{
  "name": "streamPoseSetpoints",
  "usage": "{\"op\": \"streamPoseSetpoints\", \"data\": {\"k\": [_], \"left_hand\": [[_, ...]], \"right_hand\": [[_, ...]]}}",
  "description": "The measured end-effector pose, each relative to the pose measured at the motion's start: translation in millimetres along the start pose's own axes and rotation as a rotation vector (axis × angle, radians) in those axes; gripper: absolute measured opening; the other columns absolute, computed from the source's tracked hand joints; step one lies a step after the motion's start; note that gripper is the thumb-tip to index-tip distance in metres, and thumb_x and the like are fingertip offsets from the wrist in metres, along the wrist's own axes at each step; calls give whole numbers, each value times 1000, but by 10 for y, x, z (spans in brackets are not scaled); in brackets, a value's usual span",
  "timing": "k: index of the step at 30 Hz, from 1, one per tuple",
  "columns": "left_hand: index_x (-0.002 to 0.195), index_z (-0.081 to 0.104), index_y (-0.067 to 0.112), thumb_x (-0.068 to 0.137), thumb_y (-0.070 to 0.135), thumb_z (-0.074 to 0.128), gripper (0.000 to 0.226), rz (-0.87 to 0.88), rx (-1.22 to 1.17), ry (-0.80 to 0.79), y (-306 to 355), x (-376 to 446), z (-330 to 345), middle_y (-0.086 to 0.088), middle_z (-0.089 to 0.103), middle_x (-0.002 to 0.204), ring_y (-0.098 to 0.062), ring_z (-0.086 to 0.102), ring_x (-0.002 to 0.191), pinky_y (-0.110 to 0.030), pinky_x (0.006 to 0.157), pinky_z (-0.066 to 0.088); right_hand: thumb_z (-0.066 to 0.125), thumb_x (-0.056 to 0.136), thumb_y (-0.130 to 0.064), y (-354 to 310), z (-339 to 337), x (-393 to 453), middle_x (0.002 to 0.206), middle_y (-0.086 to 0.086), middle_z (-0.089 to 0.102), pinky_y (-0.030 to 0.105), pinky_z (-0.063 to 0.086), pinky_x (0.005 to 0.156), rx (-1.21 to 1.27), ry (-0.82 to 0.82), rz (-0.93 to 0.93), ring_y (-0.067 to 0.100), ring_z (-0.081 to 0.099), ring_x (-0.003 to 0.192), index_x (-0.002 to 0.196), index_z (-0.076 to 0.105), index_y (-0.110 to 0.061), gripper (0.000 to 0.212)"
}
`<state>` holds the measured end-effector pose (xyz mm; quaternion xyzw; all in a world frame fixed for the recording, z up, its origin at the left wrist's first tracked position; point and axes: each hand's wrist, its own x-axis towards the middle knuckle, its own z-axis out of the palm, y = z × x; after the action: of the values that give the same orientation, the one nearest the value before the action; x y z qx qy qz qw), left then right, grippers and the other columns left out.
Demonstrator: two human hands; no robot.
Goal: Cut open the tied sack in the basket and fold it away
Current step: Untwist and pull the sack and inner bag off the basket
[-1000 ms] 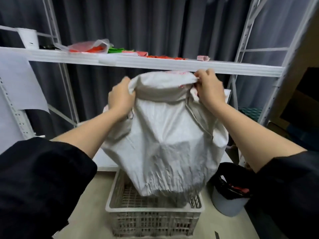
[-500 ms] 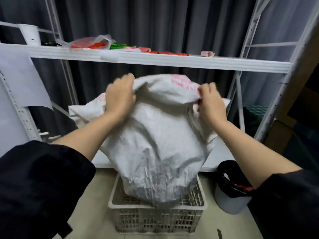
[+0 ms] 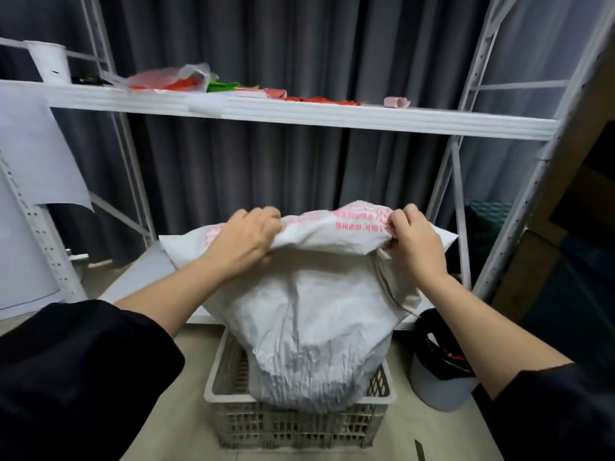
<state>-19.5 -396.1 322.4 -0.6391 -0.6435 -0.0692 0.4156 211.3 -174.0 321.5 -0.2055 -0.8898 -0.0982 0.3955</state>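
Note:
A white woven sack (image 3: 309,314) with pink printing near its top hangs in front of me. Its bulging lower end rests inside the pale plastic basket (image 3: 299,427) on the floor. My left hand (image 3: 244,236) grips the sack's upper edge on the left. My right hand (image 3: 416,242) pinches the same edge on the right, beside the printing. A flap of the sack spreads back over the low white shelf board (image 3: 143,271) behind it. The inside of the sack is hidden.
A white metal rack surrounds the spot; its upper shelf (image 3: 299,111) carries a paper cup (image 3: 50,61), a plastic bag and red and green scraps. A grey bin with a black liner (image 3: 439,367) stands right of the basket. Dark curtains hang behind.
Both hands have come down with the sack's top edge, from shelf height to well below it. The sack's lower end has sunk from above the basket rim into the basket.

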Motion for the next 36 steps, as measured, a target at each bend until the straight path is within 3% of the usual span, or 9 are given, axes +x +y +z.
{"op": "streamPoseSetpoints", "data": {"k": [4, 8, 12, 15, 20, 25, 30, 34, 36], "left_hand": [[104, 51, 14, 77, 50, 54, 45, 242, -122, -184, 105, -167, 81, -12, 57, 119, -29, 59, 103, -35, 76, 51], [116, 53, 18, 72, 51, 52, 55, -3, -185, -265, 36, -250, 197, -14, 42, 142, -32, 51, 121, -38, 90, 49], [151, -2, 28, 53, 80, 54, 124, -329, -236, -656, -32, -191, 312, -10, 8, 159, -27, 11, 147, -45, 116, 23], [147, -19, 34, 47, 76, 69, 140, -498, -327, -831, -25, -216, 374, -9, 1, 161, -25, 17, 147, -48, 113, 20], [142, 24, 16, 67, 60, 65, 97, -517, -102, -703, 274, -191, 530, -7, 64, 119, -30, 55, 113, -37, 89, 41], [106, 47, 15, 81, 37, 57, 35, -465, -15, -450, 276, -92, 518, -3, 68, 103, -27, 64, 98, -34, 68, 29], [72, 49, 13, 36, 19, 83, 50, -276, 138, -240, 206, -164, 506, -2, 55, 57, -24, 56, 46, -29, 50, 25], [91, 45, 18, 48, 37, 77, 56, -198, -52, -277, 137, -332, 474, -1, 57, 90, -24, 60, 77, -33, 64, 40], [107, 46, 28, 59, 57, 59, 57, -375, -365, -554, 85, -400, 367, 6, 42, 122, -19, 51, 104, -35, 88, 40]], "right_hand": [[69, 64, -16, 99, 4, -113, 86, 12, 46, 28, 30, 51, -3, -12, -8, 29, 49, 76, 88, 51, -7, 31], [74, 65, 1, 219, 32, -236, 85, 7, 44, 33, 42, 50, -14, -33, -79, 25, 47, 78, 87, 43, -14, 42], [75, 62, 3, 325, 36, -369, 84, 8, 44, 34, 46, 49, -36, -16, -273, 23, 41, 76, 83, 52, -6, 33], [59, 73, -5, 441, 4, -474, 85, 7, 44, 34, 46, 50, -80, -29, -493, 26, 43, 72, 85, 47, -8, 17], [36, 93, -45, 404, -178, -523, 83, 7, 60, 34, 51, 51, -32, -201, -520, 28, 61, 68, 96, 56, -12, 39], [61, 69, -58, 112, -228, -134, 130, 2, 52, 38, 46, 87, -126, -319, -299, 25, 56, 112, 134, 40, -25, 76], [79, 58, -57, 54, 46, -59, 159, -4, 12, 48, 25, 111, -89, -892, 85, 25, 23, 144, 152, -1, -28, 127], [77, 59, -58, 7, 390, -316, 150, 5, 31, 43, 36, 106, -123, -932, 118, 32, 41, 130, 151, 1, -29, 123], [73, 62, -61, -15, 505, -462, 141, 9, 41, 42, 38, 102, -166, -878, 93, 31, 43, 125, 150, 8, -27, 115]]}}
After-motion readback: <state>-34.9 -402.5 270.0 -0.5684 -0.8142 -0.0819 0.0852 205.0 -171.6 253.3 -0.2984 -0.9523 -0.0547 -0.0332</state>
